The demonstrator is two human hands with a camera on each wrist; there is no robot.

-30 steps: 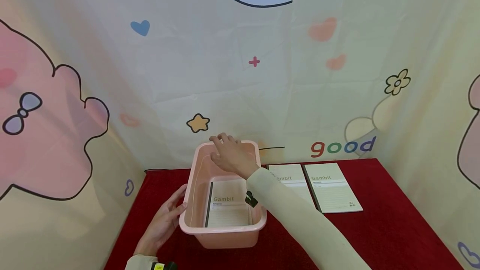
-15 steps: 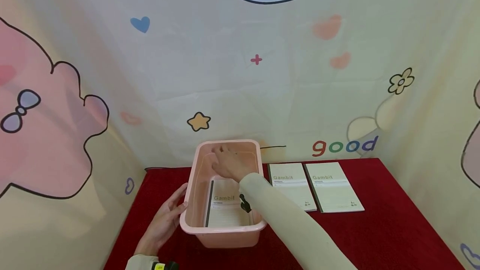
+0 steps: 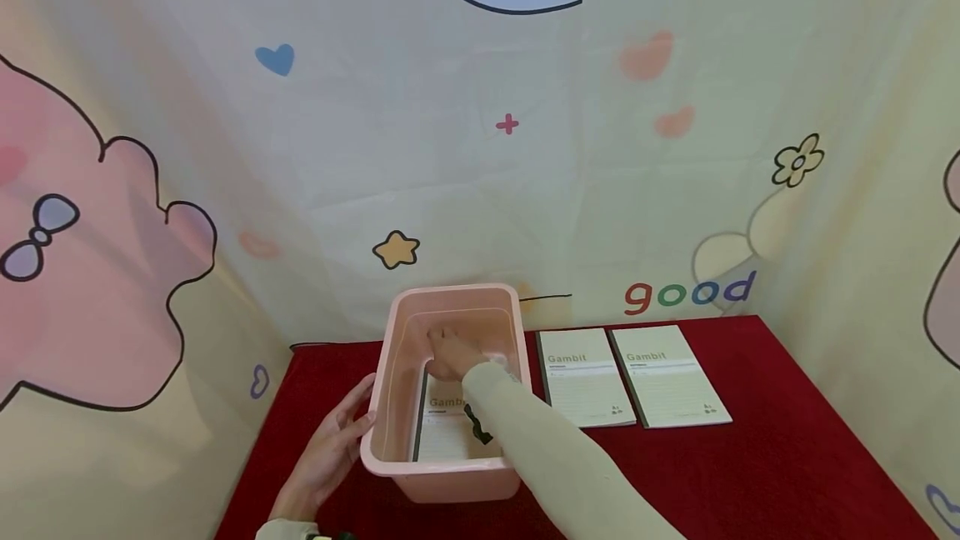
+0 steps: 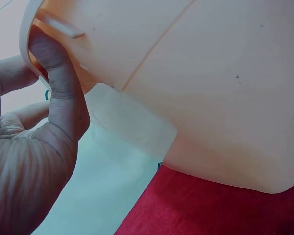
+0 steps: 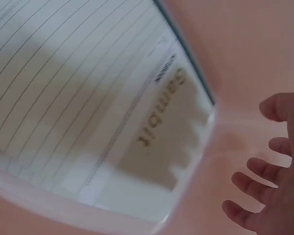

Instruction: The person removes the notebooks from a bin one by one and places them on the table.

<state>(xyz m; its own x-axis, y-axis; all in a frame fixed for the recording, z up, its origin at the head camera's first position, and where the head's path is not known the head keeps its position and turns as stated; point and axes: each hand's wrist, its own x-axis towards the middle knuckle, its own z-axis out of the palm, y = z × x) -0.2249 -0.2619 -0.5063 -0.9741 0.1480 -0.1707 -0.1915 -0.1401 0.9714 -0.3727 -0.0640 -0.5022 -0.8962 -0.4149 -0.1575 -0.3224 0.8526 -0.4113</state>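
Observation:
A pink plastic tub (image 3: pixel 438 467) stands on the red cloth. Lying flat on its bottom is a white notebook (image 3: pixel 438 440) with a dark spine and "Gambit" on the cover. My left hand (image 3: pixel 324 458) holds the tub's left side; in the left wrist view its thumb (image 4: pixel 59 73) tucks under the rim. Inside the tub, over the notebook's far end, is my right hand (image 3: pixel 453 354), its fingertips turned away from the head camera. The right wrist view has those fingers (image 5: pixel 255 188) spread apart beside the notebook's top edge, with nothing between them.
Two more Gambit notebooks, a nearer one (image 3: pixel 588 398) and one farther right (image 3: pixel 675 390), lie side by side to the right of the tub. A printed curtain (image 3: pixel 465 173) closes off the back and both sides of the red cloth (image 3: pixel 750 457).
My right hand has moved down from the tub's far rim into the tub, over the notebook. The left hand stays at the tub's left side.

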